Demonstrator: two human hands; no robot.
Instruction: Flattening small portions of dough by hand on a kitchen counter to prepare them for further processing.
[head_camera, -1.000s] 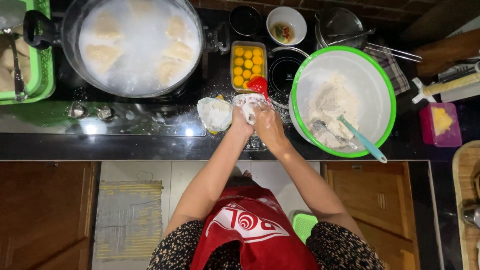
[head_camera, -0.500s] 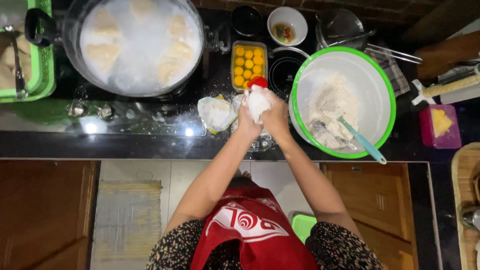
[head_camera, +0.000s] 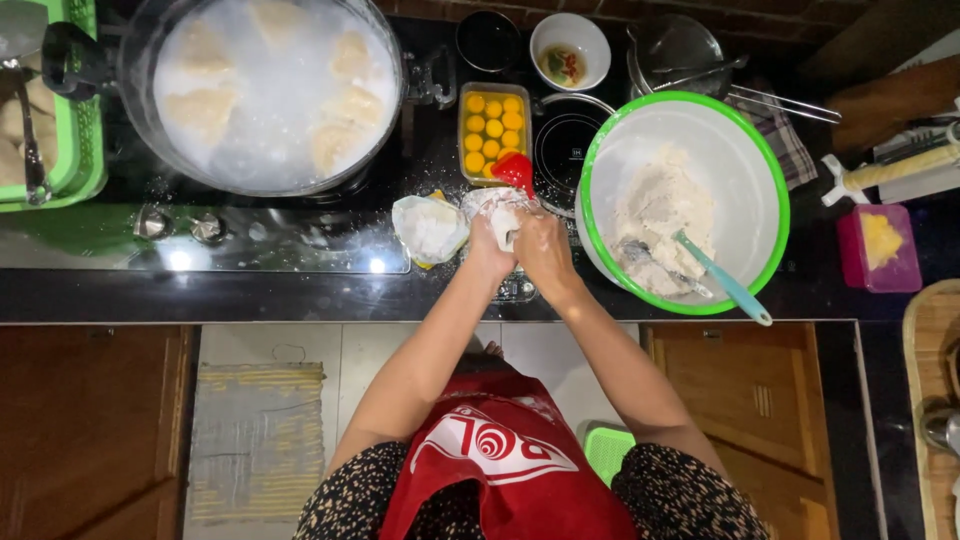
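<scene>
Dough piece (head_camera: 503, 222) btwn both hands (head_camera: 520, 243)

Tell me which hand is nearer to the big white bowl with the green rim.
The right hand is nearer: it is just left of the bowl's rim. The left hand is farther left, pressed against the right hand around a lump of white dough.

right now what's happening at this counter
A person in a red apron presses a small white lump of dough between the left hand and the right hand over the dark countertop. Beside the hands sit a small open bag of white flour and a big green-rimmed white bowl of dough with a teal-handled spoon. Behind them, a tray of yellow egg yolks, and dumplings float in a large pot of cloudy water.
</scene>
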